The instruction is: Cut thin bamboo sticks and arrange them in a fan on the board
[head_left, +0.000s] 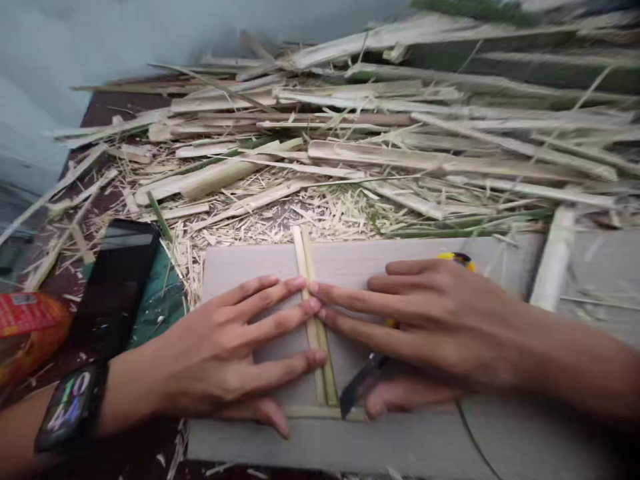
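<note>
Two narrow bamboo strips point(319, 340) lie side by side, running away from me on a pale board point(245, 260). Their near ends meet a thin crosswise strip point(320, 413). My left hand point(240, 343) lies over the board with fingers spread, fingertips on the strips. My right hand point(435, 323) touches the strips from the right with two outstretched fingertips. Under its palm is a yellow and black cutter point(367, 381), its dark blade end pointing toward the crosswise strip. The hand partly hides the cutter, and its thumb is beside the tool.
Split bamboo pieces point(370, 153) and shavings are heaped behind the board. On the left lie a black phone point(117, 287), a green mat point(160, 300) and a red and orange packet point(30, 327). A thick pale piece point(554, 260) rests at right.
</note>
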Tool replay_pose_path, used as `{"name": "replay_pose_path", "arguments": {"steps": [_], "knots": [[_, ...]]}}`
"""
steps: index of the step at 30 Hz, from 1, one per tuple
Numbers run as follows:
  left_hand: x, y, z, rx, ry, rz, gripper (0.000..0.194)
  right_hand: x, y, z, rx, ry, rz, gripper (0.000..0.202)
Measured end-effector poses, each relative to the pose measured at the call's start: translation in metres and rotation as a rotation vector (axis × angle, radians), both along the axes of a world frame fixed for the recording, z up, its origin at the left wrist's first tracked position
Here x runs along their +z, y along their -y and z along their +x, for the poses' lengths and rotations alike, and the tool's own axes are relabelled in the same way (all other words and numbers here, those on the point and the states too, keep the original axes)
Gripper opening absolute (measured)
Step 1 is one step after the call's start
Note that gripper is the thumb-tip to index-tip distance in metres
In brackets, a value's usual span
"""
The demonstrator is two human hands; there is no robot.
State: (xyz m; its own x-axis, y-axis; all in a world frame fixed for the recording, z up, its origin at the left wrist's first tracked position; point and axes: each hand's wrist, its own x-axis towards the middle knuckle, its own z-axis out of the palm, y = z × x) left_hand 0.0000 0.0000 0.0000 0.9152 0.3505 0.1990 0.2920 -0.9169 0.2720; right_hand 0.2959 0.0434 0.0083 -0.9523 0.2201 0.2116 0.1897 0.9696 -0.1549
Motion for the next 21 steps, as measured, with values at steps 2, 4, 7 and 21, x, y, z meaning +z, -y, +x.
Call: {"name": "replay_pose_path", "arguments": {"steps": [2, 4, 7, 21], "knots": [[0.0008, -0.0006, -0.0002, 0.001, -0.003, 0.007, 0.067, 0.0013, -0.0012, -0.0007, 0.001, -0.004, -0.002, 0.060], [0.0016, -0.0014, -0.0004, 0.001, -0.004, 0.015, 0.066, 0.0022, -0.0017, -0.0008, 0.000, -0.005, 0.000, 0.059], [0.0029, -0.0024, -0.0003, -0.003, -0.003, 0.030, 0.062, 0.0025, -0.0016, 0.0003, -0.007, -0.002, 0.009, 0.059], [0.0037, -0.0041, 0.0007, -0.022, -0.023, 0.023, 0.065, 0.0027, -0.0017, -0.0010, -0.046, 0.017, 0.065, 0.057]]}}
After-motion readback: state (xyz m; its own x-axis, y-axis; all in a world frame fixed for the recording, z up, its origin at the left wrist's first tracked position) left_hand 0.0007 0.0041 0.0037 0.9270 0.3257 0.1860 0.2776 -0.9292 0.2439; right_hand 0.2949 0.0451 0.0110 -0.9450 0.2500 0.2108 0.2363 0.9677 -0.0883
